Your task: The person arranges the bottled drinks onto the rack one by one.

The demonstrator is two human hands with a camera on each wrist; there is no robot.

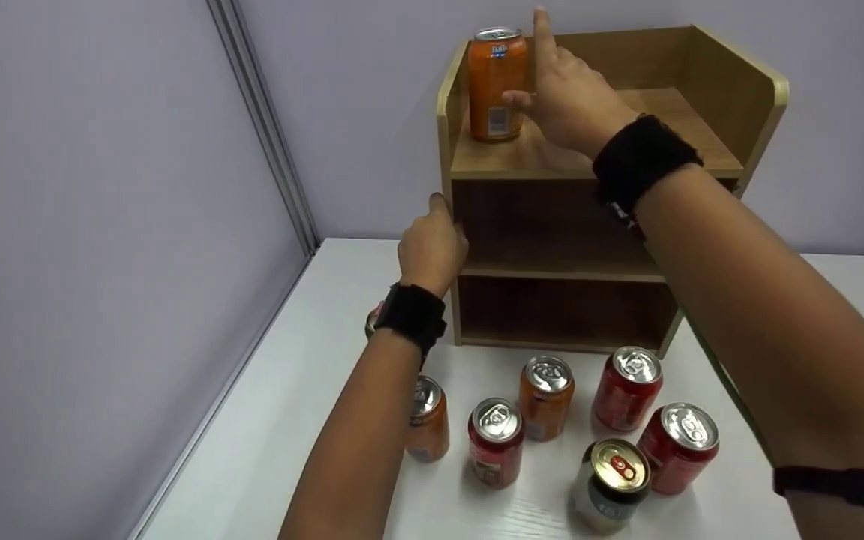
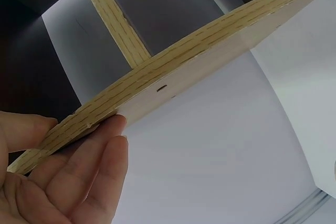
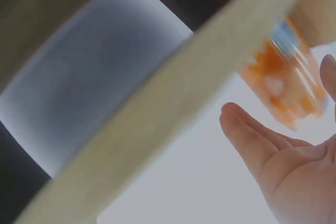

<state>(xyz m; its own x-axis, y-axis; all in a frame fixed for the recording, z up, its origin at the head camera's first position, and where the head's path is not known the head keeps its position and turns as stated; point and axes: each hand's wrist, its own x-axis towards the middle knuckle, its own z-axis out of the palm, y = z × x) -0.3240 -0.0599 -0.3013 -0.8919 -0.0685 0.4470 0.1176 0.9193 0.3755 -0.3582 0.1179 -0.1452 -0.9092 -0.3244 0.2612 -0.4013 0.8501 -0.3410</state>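
A wooden shelf unit [image 1: 728,90] with an open top and two compartments below stands at the back. My left hand [image 1: 432,247] grips the front edge of its left side panel [image 2: 163,59], thumb on the inner side and fingers on the outer face. On the top board, at the left end, an orange Fanta can [image 1: 488,86] stands upright. My right hand [image 1: 571,97] is beside this can with fingers extended, and its thumb overlaps the can in the head view. In the right wrist view the can [image 3: 283,77] appears blurred, beyond the spread thumb and fingers.
On the white table [image 1: 282,397] before the unit stand several cans: orange cans [image 1: 547,409] [image 1: 432,431], red cans [image 1: 496,454] [image 1: 627,394] [image 1: 676,454] and a dark-and-pale can with a gold top [image 1: 610,491]. Another can [image 1: 372,322] is mostly hidden behind my left wrist.
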